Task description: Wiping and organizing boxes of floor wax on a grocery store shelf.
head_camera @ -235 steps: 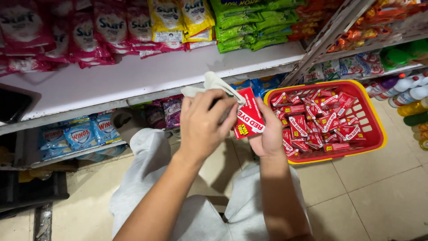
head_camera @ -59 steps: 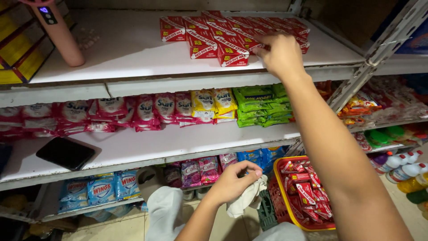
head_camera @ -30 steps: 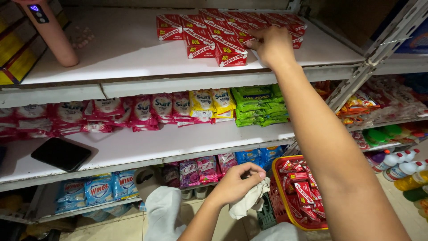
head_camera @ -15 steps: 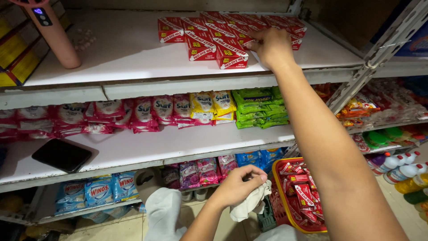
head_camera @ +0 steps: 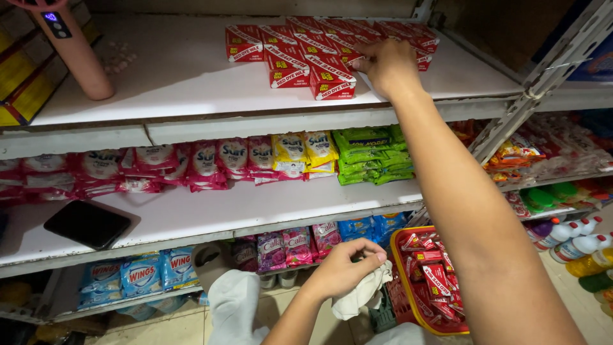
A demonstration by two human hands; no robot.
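My right hand reaches up to the top white shelf and rests on the rows of red rectangular boxes lined up there, fingers curled against one box. Down low, my left hand is closed around a crumpled white cloth. Just to its right, a red basket on the floor holds several more of the same red boxes.
A pink cylindrical device stands at the top shelf's left. The middle shelf carries pink, yellow and green sachets and a black phone. Blue and purple packets fill the bottom shelf. Bottles stand at lower right.
Earlier both hands held a red box over the basket. Since then my right hand has gone up to the top shelf's boxes and shifted slightly left; my left hand stays low with the cloth.
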